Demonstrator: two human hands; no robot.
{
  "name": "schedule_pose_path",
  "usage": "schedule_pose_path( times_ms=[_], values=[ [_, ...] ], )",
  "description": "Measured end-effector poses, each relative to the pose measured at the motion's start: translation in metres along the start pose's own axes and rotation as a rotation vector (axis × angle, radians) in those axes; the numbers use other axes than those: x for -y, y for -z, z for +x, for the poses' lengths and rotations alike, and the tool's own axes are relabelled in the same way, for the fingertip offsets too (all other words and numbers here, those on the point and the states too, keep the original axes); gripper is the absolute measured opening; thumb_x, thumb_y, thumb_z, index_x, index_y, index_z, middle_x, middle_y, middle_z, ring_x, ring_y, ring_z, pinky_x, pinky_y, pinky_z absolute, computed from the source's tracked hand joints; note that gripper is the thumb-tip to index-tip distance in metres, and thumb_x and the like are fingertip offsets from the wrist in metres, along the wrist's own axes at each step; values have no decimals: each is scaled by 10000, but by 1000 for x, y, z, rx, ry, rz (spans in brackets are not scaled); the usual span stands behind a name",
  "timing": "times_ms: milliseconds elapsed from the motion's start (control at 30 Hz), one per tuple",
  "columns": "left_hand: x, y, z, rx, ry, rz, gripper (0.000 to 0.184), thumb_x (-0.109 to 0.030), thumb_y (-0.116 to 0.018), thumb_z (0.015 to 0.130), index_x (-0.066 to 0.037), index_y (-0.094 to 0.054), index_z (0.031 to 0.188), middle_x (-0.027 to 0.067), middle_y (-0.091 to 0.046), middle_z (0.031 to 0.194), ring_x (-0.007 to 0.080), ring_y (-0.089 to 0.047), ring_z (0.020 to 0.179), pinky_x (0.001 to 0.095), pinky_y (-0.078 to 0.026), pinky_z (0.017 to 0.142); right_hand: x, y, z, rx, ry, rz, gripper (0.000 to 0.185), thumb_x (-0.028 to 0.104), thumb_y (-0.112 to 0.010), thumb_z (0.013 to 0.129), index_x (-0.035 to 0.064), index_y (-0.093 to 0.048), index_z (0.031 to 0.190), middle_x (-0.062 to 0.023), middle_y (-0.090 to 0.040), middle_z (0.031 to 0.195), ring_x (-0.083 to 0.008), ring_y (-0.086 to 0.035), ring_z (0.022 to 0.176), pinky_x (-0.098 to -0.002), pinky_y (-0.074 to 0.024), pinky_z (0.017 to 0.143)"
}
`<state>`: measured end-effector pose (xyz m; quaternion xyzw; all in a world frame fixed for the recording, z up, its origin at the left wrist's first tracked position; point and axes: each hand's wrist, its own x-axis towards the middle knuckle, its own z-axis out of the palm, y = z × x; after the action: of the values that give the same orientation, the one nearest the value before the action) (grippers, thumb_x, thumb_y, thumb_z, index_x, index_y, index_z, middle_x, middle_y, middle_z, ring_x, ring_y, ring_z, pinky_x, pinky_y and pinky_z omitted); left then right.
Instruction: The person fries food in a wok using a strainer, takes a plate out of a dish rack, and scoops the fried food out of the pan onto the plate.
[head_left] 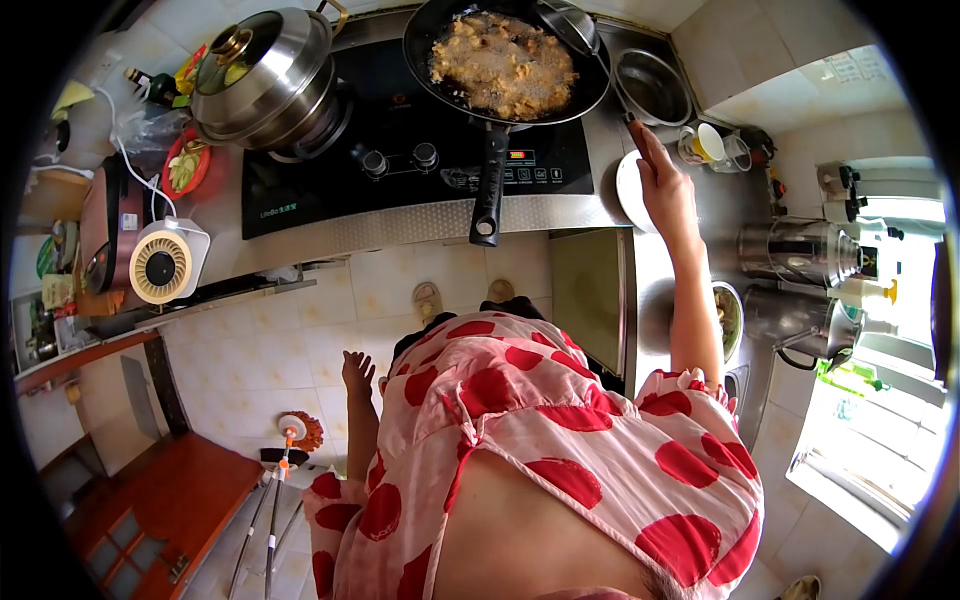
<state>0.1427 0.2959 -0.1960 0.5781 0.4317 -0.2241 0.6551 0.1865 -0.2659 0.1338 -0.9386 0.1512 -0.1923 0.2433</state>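
My right hand (664, 190) is closed round the brown handle of a metal spatula (570, 28), whose head rests at the far right side of a black frying pan (590, 108). Golden-brown food pieces (505, 65) bubble in oil in that pan, which stands on the black glass cooktop (400, 205) with its long handle toward me. Low at my side hangs my left hand (358, 368), fingers apart and holding nothing, well away from the cooktop.
A lidded steel steamer pot (265, 85) occupies the left burner. Beside it are a red basket (190, 165) and a small fan (163, 262). To the right are a metal bowl (652, 85), a white plate (632, 190) and cups (703, 145). A mop (292, 430) stands behind on the left.
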Motion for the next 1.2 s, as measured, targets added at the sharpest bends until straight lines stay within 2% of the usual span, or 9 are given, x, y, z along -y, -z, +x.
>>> schedule_pose_path(
  times_ms=[100, 133, 167, 233, 267, 433, 667, 1000, 1200],
  values=[
    [1, -2, 0, -4, 7, -3, 668, -509, -398, 871, 4, -313, 1290, 144, -407, 1289, 268, -460, 1131, 392, -420, 884, -18, -5, -8, 3, 57, 8, 407, 70, -494, 819, 98, -453, 1223, -141, -554, 1096, -337, -560, 923, -382, -456, 768],
    [2, -2, -1, -6, 9, -4, 667, -510, -397, 871, 1, -312, 1292, 143, -405, 1292, 268, -460, 1132, 390, -419, 885, -23, -11, -9, -101, 259, -14, 412, 99, -500, 835, 93, -440, 1243, -127, -635, 914, -284, -614, 641, -344, -472, 546],
    [2, -2, -2, -7, 10, -5, 667, -510, -397, 871, 1, -312, 1292, 143, -405, 1292, 268, -460, 1132, 390, -419, 885, -27, -9, -11, -99, 260, -14, 412, 99, -500, 835, 93, -440, 1243, -127, -635, 914, -284, -614, 641, -344, -472, 546],
    [2, -2, -2, 9, 4, 6, 666, -511, -397, 871, -2, -314, 1292, 141, -407, 1291, 267, -461, 1130, 389, -420, 885, -8, 6, -16, 362, -676, 811, 424, 140, -507, 856, 102, -420, 1269, -30, -527, 653, -96, -431, 417, -220, -318, 358],
    [1, -3, -1, 10, 4, 6, 666, -511, -397, 871, -2, -314, 1292, 141, -407, 1291, 267, -461, 1130, 389, -420, 885, -9, 3, -19, 364, -672, 959, 435, 163, -504, 869, 107, -399, 1287, 46, -357, 605, 6, -258, 431, -142, -169, 354],
    [1, -4, 1, 6, -4, -1, 667, -514, -404, 867, -1, -325, 1285, 140, -415, 1283, 266, -465, 1126, 396, -421, 883, 12, 9, -23, 402, -665, 1101, 430, 142, -491, 872, 72, -391, 1284, 42, -387, 599, -5, -282, 412, -156, -196, 344],
    [-1, -6, 1, 2, -3, -15, 671, -513, -406, 866, 2, -319, 1287, 140, -414, 1285, 266, -466, 1124, 398, -419, 886, 30, -8, -25, 263, -250, 543, 419, 83, -547, 832, 59, -459, 1241, 25, -463, 619, -61, -416, 567, -216, -364, 526],
    [5, -2, -5, -18, 9, -6, 678, -516, -396, 869, 3, -306, 1296, 144, -402, 1295, 266, -456, 1137, 396, -415, 891, 32, -21, -4, 216, -110, 512, 411, 84, -535, 838, 54, -456, 1240, 28, -455, 611, -52, -390, 521, -203, -335, 474],
    [4, -2, -4, -1, -2, -17, 688, -522, -398, 865, 3, -302, 1299, 143, -397, 1300, 266, -450, 1143, 396, -412, 893, 31, -32, 6, 353, -364, 649, 397, 81, -496, 870, 56, -432, 1261, 38, -395, 585, -20, -326, 455, -177, -234, 395]
  ],
)
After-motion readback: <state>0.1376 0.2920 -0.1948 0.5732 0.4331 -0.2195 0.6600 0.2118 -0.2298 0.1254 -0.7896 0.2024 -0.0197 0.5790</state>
